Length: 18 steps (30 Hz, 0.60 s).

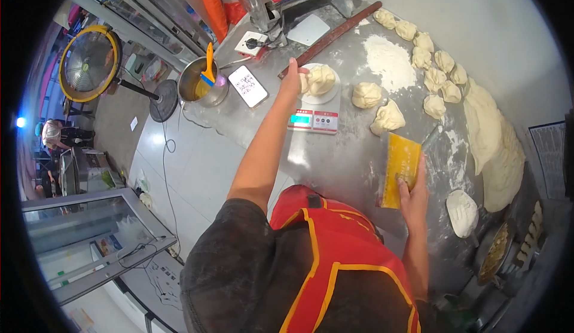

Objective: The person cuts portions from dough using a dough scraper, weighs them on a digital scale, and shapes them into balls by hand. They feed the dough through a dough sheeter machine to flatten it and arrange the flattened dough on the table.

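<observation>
My left hand (292, 81) is at the left side of a digital kitchen scale (313, 122), its fingers curled at a small piece of dough (304, 84). That piece touches or nearly touches a larger dough lump (321, 79) on the scale's round pan. The scale's display is lit, but its digits are too small to read. In my right hand (414, 198) is a yellow dough scraper (402, 164), held above the table's front edge with the thumb on its face. Two dough pieces, a rounder one (366, 95) and another (388, 118), lie between scale and scraper.
Several dough portions (434, 79) line the wall side, beside a flour heap (388, 64) and a large dough slab (499, 147). A rolling pin (332, 39) lies behind the scale. Left are a phone-sized QR card (248, 86) and a metal pot (203, 85) with an orange-handled brush.
</observation>
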Motion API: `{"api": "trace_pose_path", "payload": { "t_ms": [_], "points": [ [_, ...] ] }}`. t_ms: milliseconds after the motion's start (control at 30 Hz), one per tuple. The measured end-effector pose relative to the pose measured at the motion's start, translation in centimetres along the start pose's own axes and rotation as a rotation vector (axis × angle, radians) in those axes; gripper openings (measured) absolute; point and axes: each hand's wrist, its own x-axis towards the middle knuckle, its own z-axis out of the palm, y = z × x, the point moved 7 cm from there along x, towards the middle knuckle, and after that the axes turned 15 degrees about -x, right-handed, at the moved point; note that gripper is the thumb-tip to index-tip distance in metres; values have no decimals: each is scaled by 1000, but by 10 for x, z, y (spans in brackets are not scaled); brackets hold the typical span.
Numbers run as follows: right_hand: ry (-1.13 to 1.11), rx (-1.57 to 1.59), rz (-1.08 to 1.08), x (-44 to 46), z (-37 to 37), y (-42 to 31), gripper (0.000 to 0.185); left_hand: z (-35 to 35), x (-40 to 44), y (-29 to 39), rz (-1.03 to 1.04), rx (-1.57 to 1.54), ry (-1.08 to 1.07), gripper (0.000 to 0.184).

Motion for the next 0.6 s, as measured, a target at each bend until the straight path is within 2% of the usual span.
{"api": "trace_pose_path", "payload": {
  "t_ms": [33,100,133,200,333,400,500,600],
  "points": [
    [-8,0,11,0,0,0,72,2,0,-2,6,87,-74,41],
    [76,-114,-107,3,-1,-6,71,0,7,-12,22,260,-226,32],
    [115,-172,-165,3,-1,-9,70,-4,16,-11,288,436,-240,29],
    [38,-156,-120,8,-1,-22,70,-11,20,-17,826,776,-253,28],
    [-121,-90,-49,26,8,-41,71,5,5,-7,639,741,-202,30],
    [-79,-116,-154,39,14,-58,70,6,4,-8,552,826,-170,25],
    [-20,-153,-338,61,31,-87,69,10,1,-9,608,976,-177,25],
    [38,-176,-495,81,56,-112,67,6,-8,-7,861,914,-217,25]
  ]
}}
